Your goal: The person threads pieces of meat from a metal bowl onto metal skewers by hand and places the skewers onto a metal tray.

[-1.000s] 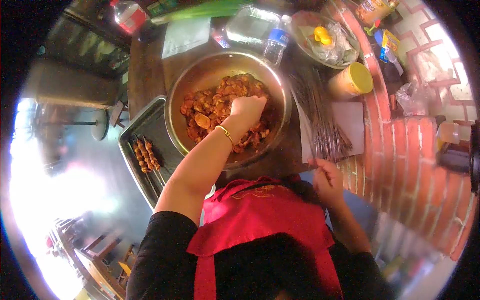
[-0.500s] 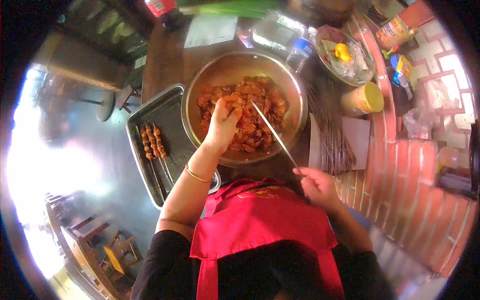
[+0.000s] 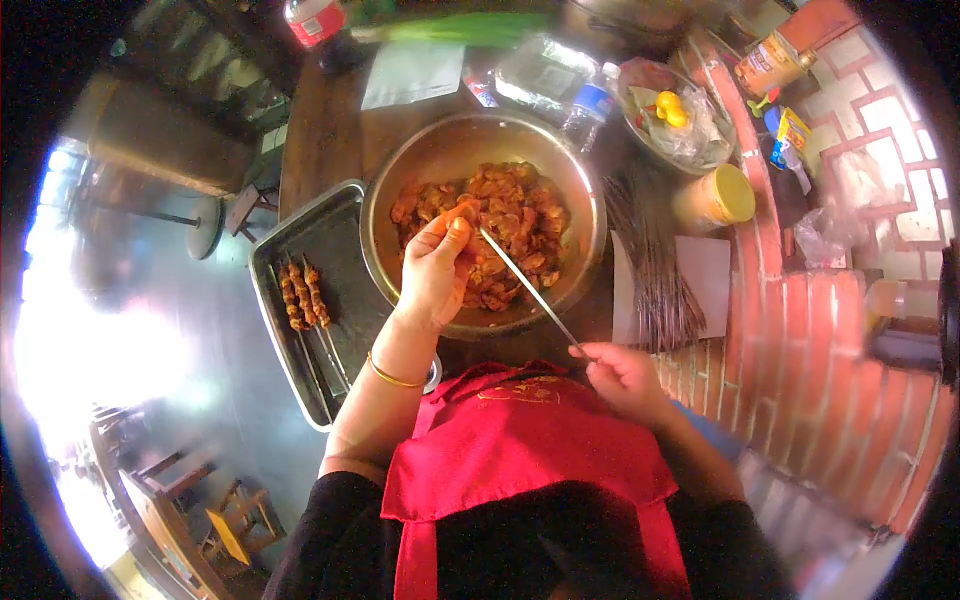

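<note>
My left hand (image 3: 432,272) is closed over the big metal bowl (image 3: 588,245), pinching a piece of reddish marinated meat (image 3: 462,212) between thumb and fingers. A thin metal skewer (image 3: 532,288) slants up from my right hand (image 3: 622,382), which grips its lower end near the apron. Its tip is right beside the pinched piece; whether it touches cannot be made out. More marinated meat (image 3: 525,200) lies in the bowl below. To the left, a dark tray (image 3: 350,240) holds several skewers, with meat threaded on some (image 3: 303,292).
At right, a bundle of bare skewers (image 3: 650,270) lies on white paper, near a yellow-lidded jar (image 3: 722,195). Behind are a water bottle (image 3: 590,108), a bowl (image 3: 733,150) with a plastic bag, and a red-labelled bottle (image 3: 315,22). A brick wall (image 3: 820,330) runs along the right.
My left hand has risen from the meat, turned, and now shows a piece in its fingers. My right hand and the skewer have shifted slightly left, bringing the tip nearer the left fingers.
</note>
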Tool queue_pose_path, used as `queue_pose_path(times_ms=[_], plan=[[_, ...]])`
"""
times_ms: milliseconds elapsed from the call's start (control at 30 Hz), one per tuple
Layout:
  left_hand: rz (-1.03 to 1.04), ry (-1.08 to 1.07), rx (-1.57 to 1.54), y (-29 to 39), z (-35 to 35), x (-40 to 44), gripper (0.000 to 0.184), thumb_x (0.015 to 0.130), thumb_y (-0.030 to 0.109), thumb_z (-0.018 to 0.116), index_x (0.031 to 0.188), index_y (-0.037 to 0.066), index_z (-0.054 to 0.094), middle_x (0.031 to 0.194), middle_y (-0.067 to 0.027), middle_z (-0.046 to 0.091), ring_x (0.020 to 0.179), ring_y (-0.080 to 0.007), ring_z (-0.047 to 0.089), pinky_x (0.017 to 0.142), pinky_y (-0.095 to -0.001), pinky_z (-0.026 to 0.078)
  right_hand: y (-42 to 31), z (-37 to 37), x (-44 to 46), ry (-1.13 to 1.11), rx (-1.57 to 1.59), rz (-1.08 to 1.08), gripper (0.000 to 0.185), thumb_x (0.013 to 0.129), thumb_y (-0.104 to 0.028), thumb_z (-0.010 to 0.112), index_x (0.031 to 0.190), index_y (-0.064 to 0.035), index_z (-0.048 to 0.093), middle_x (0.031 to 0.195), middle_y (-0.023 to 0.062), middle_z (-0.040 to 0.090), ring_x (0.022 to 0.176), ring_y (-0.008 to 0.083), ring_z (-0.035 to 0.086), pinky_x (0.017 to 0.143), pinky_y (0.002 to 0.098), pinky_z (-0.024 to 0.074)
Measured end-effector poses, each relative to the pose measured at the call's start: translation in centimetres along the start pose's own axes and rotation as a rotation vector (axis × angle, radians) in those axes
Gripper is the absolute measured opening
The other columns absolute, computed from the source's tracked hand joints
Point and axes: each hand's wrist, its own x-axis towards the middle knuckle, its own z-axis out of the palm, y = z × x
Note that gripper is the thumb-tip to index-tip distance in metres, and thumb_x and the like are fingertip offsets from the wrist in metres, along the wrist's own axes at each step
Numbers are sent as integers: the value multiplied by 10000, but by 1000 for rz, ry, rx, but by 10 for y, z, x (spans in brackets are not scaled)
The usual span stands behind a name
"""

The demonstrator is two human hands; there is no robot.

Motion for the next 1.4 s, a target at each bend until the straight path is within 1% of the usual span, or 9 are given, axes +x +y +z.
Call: queue_pose_path(times_ms=[100, 267, 900, 1067, 1200, 1233, 1300, 1367, 1400], plan=[[45, 20, -9, 0, -1, 2, 225, 942, 129, 492, 1140, 40, 552, 924, -19, 589, 770, -130, 562, 640, -261, 471, -3, 1, -1, -12, 1, -5, 259, 854, -86, 541, 1093, -25, 621, 720, 20, 596, 613, 47, 490, 580, 214, 423], [-199, 74, -505, 7, 6, 4, 232, 963, 240, 422, 1045, 62, 548, 1026, -88, 619, 910, -231, 613, 786, -343, 534, -7, 5, 0, -67, 4, 53, 260, 862, -87, 530, 1100, -27, 618, 687, 16, 569, 592, 47, 470, 560, 213, 412], [5, 118, -203, -4, 7, -1, 186, 972, 220, 442, 965, 55, 528, 833, -72, 566, 755, -211, 584, 708, -336, 528, -21, 5, 8, -67, -35, 153, 264, 867, -83, 508, 1089, -3, 626, 634, -6, 542, 571, 41, 465, 532, 213, 406], [-193, 72, -286, -11, 26, -12, 191, 968, 231, 440, 953, 55, 514, 814, -63, 553, 741, -215, 572, 749, -396, 526, -15, 11, 14, -58, 2, 126, 259, 864, -70, 516, 1088, -8, 630, 632, -19, 532, 568, 37, 451, 530, 211, 402], [-380, -162, 241, -29, 32, -23, 289, 973, 231, 425, 994, -8, 585, 906, -118, 630, 880, -249, 620, 814, -364, 509, -12, 14, 25, 1, 75, 155, 257, 864, -59, 517, 1091, -13, 627, 614, -29, 514, 554, 36, 439, 509, 211, 386], [-198, -326, 706, -24, 24, -18, 299, 953, 233, 455, 1035, -14, 601, 949, -156, 650, 914, -281, 633, 804, -362, 500, -12, 13, 28, 19, 112, 186, 258, 868, -58, 513, 1097, -14, 623, 607, -31, 507, 545, 37, 439, 500, 212, 382], [252, -264, 1492, -6, 4, 10, 263, 917, 272, 488, 1015, 71, 627, 924, -149, 653, 866, -319, 624, 737, -416, 499, -12, 8, 31, 26, 155, 203, 260, 872, -57, 509, 1103, -17, 619, 601, -33, 502, 535, 36, 444, 492, 212, 381], [94, -67, 1808, 27, -7, 52, 294, 903, 290, 432, 987, 72, 611, 965, -170, 630, 916, -340, 604, 764, -441, 492, -11, 1, 33, 40, 172, 211, 267, 879, -56, 499, 1121, -24, 608, 589, -37, 493, 509, 36, 463, 478, 214, 387], [230, 20, 1957, 15, -55, 87, 296, 898, 265, 420, 1029, 57, 586, 1037, -169, 614, 955, -338, 593, 807, -442, 483, -9, 0, 33, 45, 179, 213, 267, 879, -56, 499, 1121, -24, 608, 589, -37, 493, 509, 36, 463, 478, 214, 387]])
